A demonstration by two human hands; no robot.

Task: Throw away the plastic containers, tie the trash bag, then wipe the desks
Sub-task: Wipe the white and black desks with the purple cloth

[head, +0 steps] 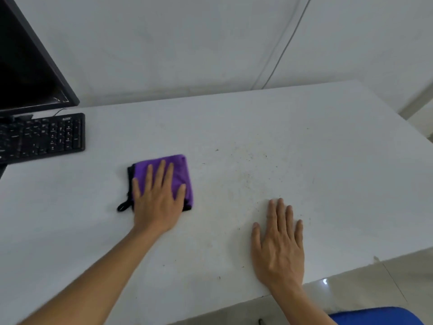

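Head view cuts off the monitor (28, 66) and keyboard (46, 137) at the left edge. Our left hand (158, 198) presses flat, fingers straight, hiding much of the purple cloth (181, 167) on the desk (328, 160); our right hand (280, 245) lies flat on the bare desk.

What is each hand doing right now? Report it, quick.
Left hand: open, fingers flat, pressing on the purple cloth.
Right hand: open, flat on the desk, holding nothing.

Desk (304, 137): matt white top, speckled; cloth (180, 170): purple soft fabric; keyboard (46, 134): matt black plastic; floor (375, 287): glossy tile.
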